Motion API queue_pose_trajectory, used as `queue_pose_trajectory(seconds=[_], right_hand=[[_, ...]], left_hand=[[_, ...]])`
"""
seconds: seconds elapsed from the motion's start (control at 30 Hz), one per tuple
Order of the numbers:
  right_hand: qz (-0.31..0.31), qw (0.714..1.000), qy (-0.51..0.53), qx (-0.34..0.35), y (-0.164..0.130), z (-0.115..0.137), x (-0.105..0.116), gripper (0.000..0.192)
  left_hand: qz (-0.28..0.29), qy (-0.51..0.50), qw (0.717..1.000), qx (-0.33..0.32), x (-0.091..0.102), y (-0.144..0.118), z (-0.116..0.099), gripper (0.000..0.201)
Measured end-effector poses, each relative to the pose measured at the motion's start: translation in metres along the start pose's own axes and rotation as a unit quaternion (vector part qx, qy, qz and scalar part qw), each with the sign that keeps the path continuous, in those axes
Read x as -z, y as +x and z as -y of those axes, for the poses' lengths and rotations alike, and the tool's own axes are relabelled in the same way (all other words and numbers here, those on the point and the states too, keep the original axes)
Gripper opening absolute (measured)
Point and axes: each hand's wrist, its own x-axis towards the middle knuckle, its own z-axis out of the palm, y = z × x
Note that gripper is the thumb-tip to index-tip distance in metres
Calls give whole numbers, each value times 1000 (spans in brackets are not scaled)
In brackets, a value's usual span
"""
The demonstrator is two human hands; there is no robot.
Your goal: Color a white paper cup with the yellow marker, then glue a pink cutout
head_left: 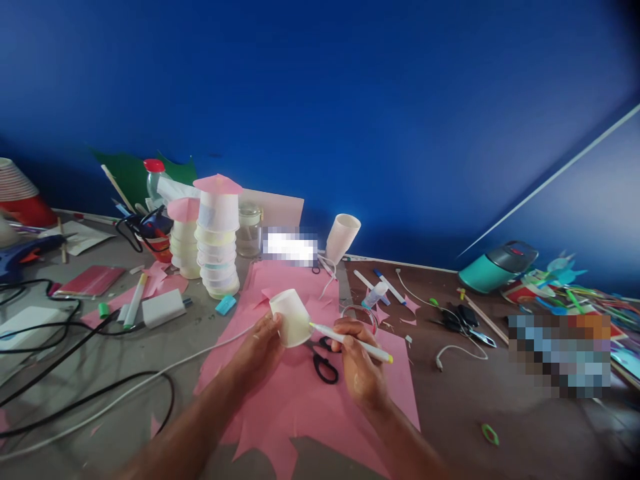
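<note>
Both forearms enter from the lower edge, nearest the camera, over the pink paper sheet [300,400] that lies on the surface [500,413].

Left hand [260,350]: the grip is closed around a small white paper cup [291,319]. The cup is held tilted above the pink sheet, clear of it, with its narrow closed end pointing up and to the left.

Right hand [357,363]: the grip is closed on a white marker [350,341] with a yellow end. The marker lies nearly level, its tip touching the side of the cup.

Black-handled scissors [323,360] lie on the pink sheet just below the cup, between the two hands.

Left of the cup, a stack of white cups [217,250] with a pink paper top stands on the surface, with a shorter stack just beside it. A glass jar [249,230] stands to the right of the stacks. A further white cup [343,237] sits tilted behind the pink sheet, near the blue wall [350,100].

Black cables [75,353] run across the left part of the surface. A teal container [495,267] lies on its side at the right, well apart from the hands.
</note>
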Motion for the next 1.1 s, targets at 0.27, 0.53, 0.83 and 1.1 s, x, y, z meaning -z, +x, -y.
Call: queue_pose_trajectory(seconds=[0.27,0.53,0.83,1.1], right_hand=[[102,979,-142,101,-3,13,-6,18],[104,970,-169,143,-2,12,-8,19],[90,970,-187,128,-2,11,-10,19],[72,976,-186,83,1,10,-5,15]], left_hand=[[27,22,999,-6,-9,-4,-5,35],[34,42,999,4,-10,-4,-7,37],[20,29,999,8,-11,-7,-6,34],[21,9,1000,-18,3,2,-2,28]])
